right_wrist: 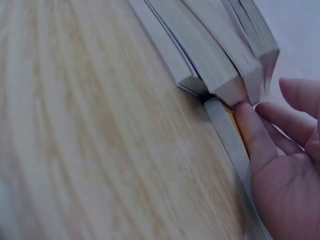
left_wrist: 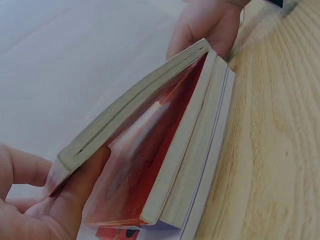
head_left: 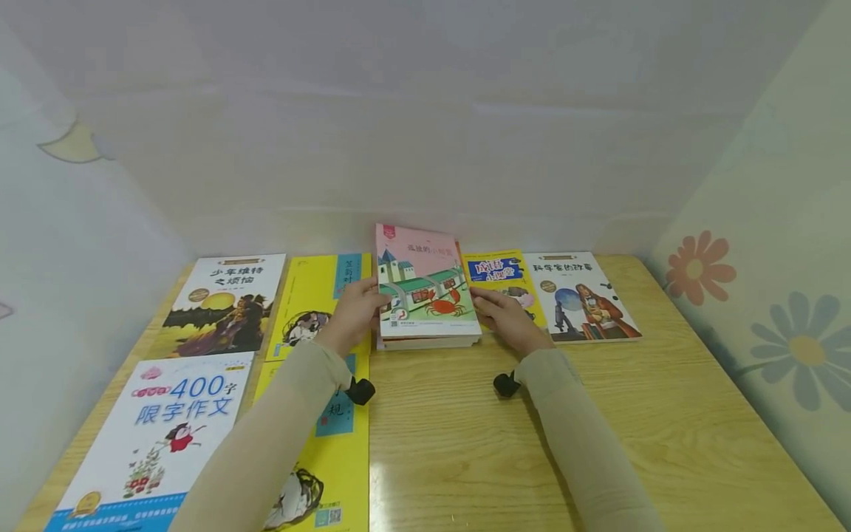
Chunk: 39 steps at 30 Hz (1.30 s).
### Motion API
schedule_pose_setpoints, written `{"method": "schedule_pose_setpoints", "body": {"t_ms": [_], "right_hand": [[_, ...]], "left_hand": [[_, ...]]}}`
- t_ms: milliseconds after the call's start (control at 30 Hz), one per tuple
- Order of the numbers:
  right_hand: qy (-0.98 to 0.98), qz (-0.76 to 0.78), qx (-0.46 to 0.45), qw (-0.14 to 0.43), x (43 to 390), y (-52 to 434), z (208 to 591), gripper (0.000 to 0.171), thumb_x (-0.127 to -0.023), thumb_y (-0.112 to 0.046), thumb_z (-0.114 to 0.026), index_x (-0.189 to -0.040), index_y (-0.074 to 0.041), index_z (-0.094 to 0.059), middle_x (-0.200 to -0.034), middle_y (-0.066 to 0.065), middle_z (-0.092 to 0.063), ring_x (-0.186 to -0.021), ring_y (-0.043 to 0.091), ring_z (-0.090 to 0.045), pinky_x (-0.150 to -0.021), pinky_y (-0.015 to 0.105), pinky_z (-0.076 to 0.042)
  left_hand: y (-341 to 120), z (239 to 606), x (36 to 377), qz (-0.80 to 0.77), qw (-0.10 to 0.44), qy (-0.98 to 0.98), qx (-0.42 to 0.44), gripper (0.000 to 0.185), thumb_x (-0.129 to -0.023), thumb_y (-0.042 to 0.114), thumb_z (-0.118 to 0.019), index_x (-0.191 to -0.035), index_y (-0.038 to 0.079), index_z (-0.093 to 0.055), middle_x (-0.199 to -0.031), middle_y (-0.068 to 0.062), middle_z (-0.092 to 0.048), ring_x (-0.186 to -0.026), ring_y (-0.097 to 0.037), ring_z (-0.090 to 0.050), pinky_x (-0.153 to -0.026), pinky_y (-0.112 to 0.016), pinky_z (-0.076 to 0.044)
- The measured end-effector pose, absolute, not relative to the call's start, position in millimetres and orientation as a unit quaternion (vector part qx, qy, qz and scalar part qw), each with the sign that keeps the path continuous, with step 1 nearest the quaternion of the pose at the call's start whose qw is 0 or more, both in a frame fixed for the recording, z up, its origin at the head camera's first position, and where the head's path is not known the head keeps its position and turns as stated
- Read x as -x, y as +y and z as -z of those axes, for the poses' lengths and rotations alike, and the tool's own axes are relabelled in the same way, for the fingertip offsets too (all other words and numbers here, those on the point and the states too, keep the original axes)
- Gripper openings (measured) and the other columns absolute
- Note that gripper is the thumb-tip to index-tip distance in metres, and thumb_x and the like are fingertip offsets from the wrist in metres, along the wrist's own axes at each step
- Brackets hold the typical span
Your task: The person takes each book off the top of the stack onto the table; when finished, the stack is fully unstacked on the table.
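Note:
A stack of books stands at the back middle of the table, topped by a pink-covered book [head_left: 425,258] with a crab picture. My left hand [head_left: 357,314] pinches the left side of that top book, thumb beneath it. In the left wrist view this side is raised, showing a red cover [left_wrist: 145,170] below, while the far side stays against the stack. My right hand [head_left: 510,319] is at the stack's right side, fingers extended. Its fingertips touch the page edges [right_wrist: 232,92] of the lower books, above a yellow book [head_left: 499,275] lying alongside.
A white book [head_left: 592,303] with a telescope picture lies at the right. On the left are a sunset-cover book [head_left: 222,307], a white composition book [head_left: 153,436] and two yellow books [head_left: 309,295], partly under my left arm. A pale wall rises behind the wooden table [head_left: 465,443].

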State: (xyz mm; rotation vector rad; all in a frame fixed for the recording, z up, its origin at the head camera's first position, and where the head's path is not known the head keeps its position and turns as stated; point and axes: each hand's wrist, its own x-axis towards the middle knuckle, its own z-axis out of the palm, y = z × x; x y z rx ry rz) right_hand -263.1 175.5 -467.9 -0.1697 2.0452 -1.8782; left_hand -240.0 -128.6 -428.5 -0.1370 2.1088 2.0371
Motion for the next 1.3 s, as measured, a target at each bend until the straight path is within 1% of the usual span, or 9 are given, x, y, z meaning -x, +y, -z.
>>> {"method": "schedule_pose_setpoints", "body": {"t_ms": [67,167,300,400,600,733,867,1100,1300], "right_hand": [[0.720,0.668,0.057,0.178,263,175,467,0.048,-0.110,-0.024,-0.047,-0.156,-0.012,-0.041,-0.158,0.006,-0.041,-0.143,0.020,-0.043,-0.110,0.030,-0.044],[0.726,0.661,0.052,0.181,262,175,467,0.048,-0.109,-0.025,-0.050,-0.155,-0.014,-0.042,-0.157,0.005,-0.044,-0.142,0.020,-0.044,-0.112,0.033,-0.042],[0.768,0.613,0.046,0.178,260,176,468,0.052,-0.104,-0.037,-0.058,-0.153,-0.026,-0.046,-0.153,-0.003,-0.048,-0.138,0.019,-0.049,-0.116,0.040,-0.038],[0.786,0.592,0.040,0.174,259,177,470,0.051,-0.102,-0.041,-0.061,-0.151,-0.031,-0.048,-0.150,-0.007,-0.051,-0.136,0.019,-0.051,-0.117,0.044,-0.035],[0.795,0.581,0.028,0.171,258,175,471,0.046,-0.101,-0.042,-0.062,-0.146,-0.038,-0.053,-0.144,-0.013,-0.056,-0.133,0.015,-0.053,-0.118,0.045,-0.034],[0.804,0.569,0.019,0.172,259,175,470,0.045,-0.100,-0.045,-0.062,-0.144,-0.042,-0.053,-0.143,-0.015,-0.057,-0.134,0.016,-0.051,-0.119,0.050,-0.031],[0.801,0.572,0.016,0.174,259,175,470,0.046,-0.100,-0.044,-0.062,-0.145,-0.041,-0.052,-0.144,-0.013,-0.056,-0.137,0.019,-0.050,-0.120,0.052,-0.028],[0.770,0.607,0.030,0.193,259,169,467,0.045,-0.103,-0.038,-0.060,-0.147,-0.036,-0.052,-0.146,-0.011,-0.055,-0.136,0.020,-0.050,-0.118,0.048,-0.034],[0.762,0.618,0.027,0.191,257,170,464,0.047,-0.103,-0.035,-0.060,-0.149,-0.033,-0.050,-0.148,-0.009,-0.053,-0.137,0.020,-0.049,-0.118,0.049,-0.033]], "left_hand": [[-131,426,235,-0.699,0.093,0.708,0.049,0.060,-0.105,0.014,-0.055,-0.159,0.008,-0.031,-0.138,-0.017,-0.057,-0.079,-0.014,-0.056,-0.063,-0.022,-0.052],[-136,421,227,-0.711,0.083,0.697,0.047,0.057,-0.105,0.013,-0.055,-0.158,0.010,-0.035,-0.130,-0.018,-0.061,-0.077,-0.013,-0.057,-0.065,-0.022,-0.053],[-146,412,216,-0.715,0.083,0.693,0.045,0.057,-0.106,0.015,-0.054,-0.159,0.011,-0.035,-0.136,-0.014,-0.061,-0.088,-0.015,-0.064,-0.076,-0.025,-0.059],[-153,406,205,-0.718,0.091,0.689,0.042,0.056,-0.106,0.017,-0.053,-0.159,0.012,-0.034,-0.142,-0.013,-0.057,-0.098,-0.018,-0.066,-0.082,-0.028,-0.060],[-166,401,180,-0.726,0.104,0.679,0.039,0.057,-0.107,0.016,-0.051,-0.160,0.011,-0.030,-0.146,-0.015,-0.054,-0.102,-0.018,-0.066,-0.083,-0.029,-0.060],[-170,404,162,-0.725,0.112,0.678,0.038,0.059,-0.107,0.015,-0.050,-0.161,0.009,-0.027,-0.149,-0.017,-0.052,-0.103,-0.013,-0.067,-0.083,-0.027,-0.059],[-170,409,140,-0.725,0.123,0.677,0.024,0.060,-0.108,0.011,-0.048,-0.161,0.005,-0.022,-0.152,-0.020,-0.048,-0.103,-0.011,-0.068,-0.081,-0.027,-0.059],[-169,421,95,-0.741,0.160,0.651,0.042,0.059,-0.106,0.007,-0.049,-0.159,0.001,-0.024,-0.142,-0.020,-0.058,-0.100,-0.016,-0.071,-0.080,-0.033,-0.061],[-166,435,64,-0.762,0.208,0.612,0.029,0.062,-0.105,0.004,-0.050,-0.158,-0.004,-0.019,-0.140,-0.020,-0.059,-0.103,-0.020,-0.071,-0.083,-0.037,-0.061]]}}
